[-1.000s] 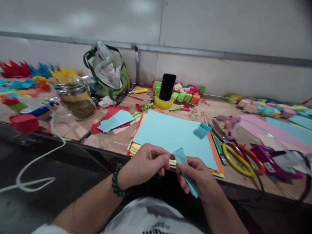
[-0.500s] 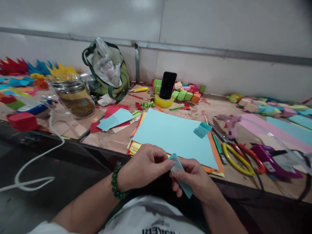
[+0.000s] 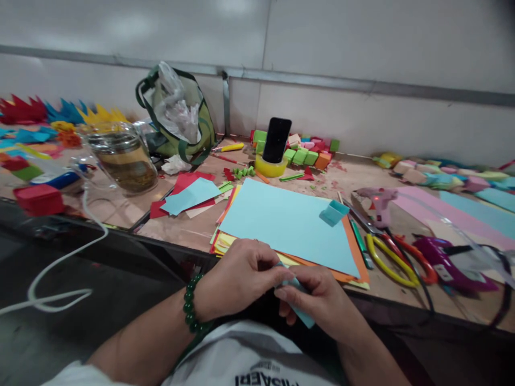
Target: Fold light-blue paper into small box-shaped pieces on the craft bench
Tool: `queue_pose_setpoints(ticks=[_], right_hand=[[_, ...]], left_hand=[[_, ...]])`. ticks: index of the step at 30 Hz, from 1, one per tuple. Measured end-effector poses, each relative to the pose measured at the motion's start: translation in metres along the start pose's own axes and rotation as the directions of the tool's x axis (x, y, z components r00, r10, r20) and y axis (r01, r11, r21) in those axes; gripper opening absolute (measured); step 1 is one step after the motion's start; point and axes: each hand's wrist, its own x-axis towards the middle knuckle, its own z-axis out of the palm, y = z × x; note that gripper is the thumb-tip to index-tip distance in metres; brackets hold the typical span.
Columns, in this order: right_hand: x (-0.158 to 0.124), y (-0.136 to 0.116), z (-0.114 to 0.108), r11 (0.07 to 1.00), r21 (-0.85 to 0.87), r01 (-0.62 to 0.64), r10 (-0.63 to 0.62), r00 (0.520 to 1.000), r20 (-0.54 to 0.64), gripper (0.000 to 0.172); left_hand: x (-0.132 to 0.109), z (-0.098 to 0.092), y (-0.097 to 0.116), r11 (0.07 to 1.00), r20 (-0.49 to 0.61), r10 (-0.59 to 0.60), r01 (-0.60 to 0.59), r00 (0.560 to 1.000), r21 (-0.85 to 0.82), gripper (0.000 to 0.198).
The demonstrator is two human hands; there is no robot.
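Between my two hands is a folded strip of light blue paper (image 3: 302, 315), held just in front of the table edge. My left hand (image 3: 245, 276) pinches its upper end, with a green bead bracelet on the wrist. Closed round the strip's middle is my right hand (image 3: 317, 297), its thumb on top. Fingers cover much of the strip. Beyond them a large light blue sheet (image 3: 289, 225) lies on a stack of coloured paper, and a small folded blue paper piece (image 3: 333, 213) rests on its right side.
Scissors (image 3: 390, 262), a pink glue gun (image 3: 378, 201) and a purple tool (image 3: 450, 265) lie at right. A phone (image 3: 277, 139) stands in a yellow tape roll (image 3: 270, 167). At left are a glass jar (image 3: 124, 161), a green bag (image 3: 205, 126) and a red paper box (image 3: 38, 200).
My right hand has shifted slightly left along the strip, closer to my left fingertips. The strip's upper end is now more covered by the fingers.
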Motion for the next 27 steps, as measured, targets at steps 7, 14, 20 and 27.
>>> queue_pose_setpoints(ticks=[7, 14, 20, 27], right_hand=[[-0.003, -0.006, 0.002, 1.000, -0.002, 0.016, -0.016, 1.000, 0.010, 0.018], [0.000, 0.015, -0.011, 0.955, 0.291, -0.065, 0.012, 0.984, 0.178, 0.026], [0.004, 0.021, -0.013, 0.931, 0.362, -0.038, -0.046, 0.974, 0.220, 0.029], [0.002, 0.014, -0.013, 0.943, 0.316, -0.102, 0.012, 0.962, 0.273, 0.032]], left_hand=[[-0.002, -0.003, 0.004, 1.000, 0.008, 0.018, -0.018, 1.000, -0.011, 0.035], [-0.005, -0.007, 0.005, 0.909, 0.235, -0.011, 0.107, 0.972, -0.403, 0.032], [-0.008, -0.008, 0.008, 0.849, 0.230, -0.050, 0.163, 0.972, -0.502, 0.027], [-0.009, -0.010, 0.005, 0.842, 0.285, -0.076, 0.215, 0.955, -0.495, 0.021]])
